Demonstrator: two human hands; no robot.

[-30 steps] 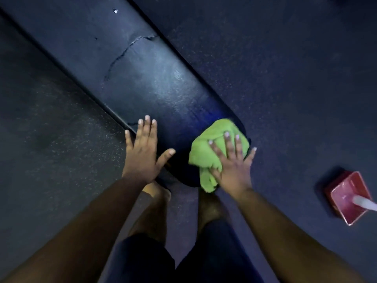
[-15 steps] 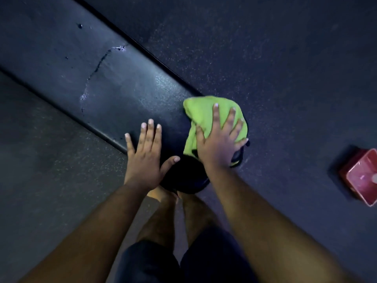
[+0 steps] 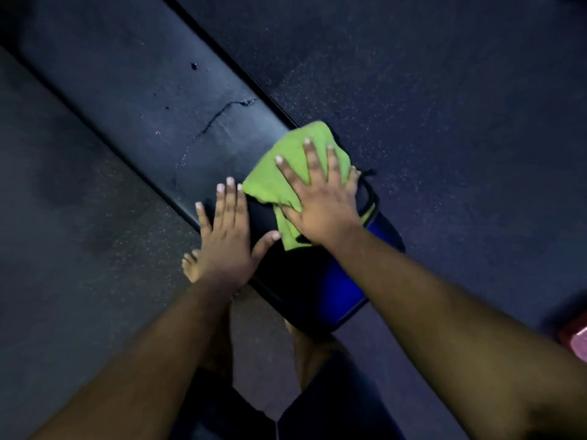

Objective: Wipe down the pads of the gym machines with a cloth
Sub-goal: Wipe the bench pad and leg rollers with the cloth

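A long black bench pad [image 3: 152,100] runs from the upper left to the lower middle, with a crack in its cover and a blue side panel at its near end. A bright green cloth [image 3: 270,182] lies on the pad's right edge. My right hand [image 3: 320,201] presses flat on the cloth with its fingers spread. My left hand [image 3: 227,236] rests flat on the pad's left edge, just left of the cloth, fingers straight and thumb out.
Dark speckled rubber floor [image 3: 444,122] surrounds the bench. A red container [image 3: 576,338] sits on the floor at the right edge, mostly cut off. My bare feet [image 3: 191,265] stand under the pad's near end.
My right hand has pushed the green cloth up the pad and toward its right edge. My left hand stays flat on the left edge. The camera view has shifted.
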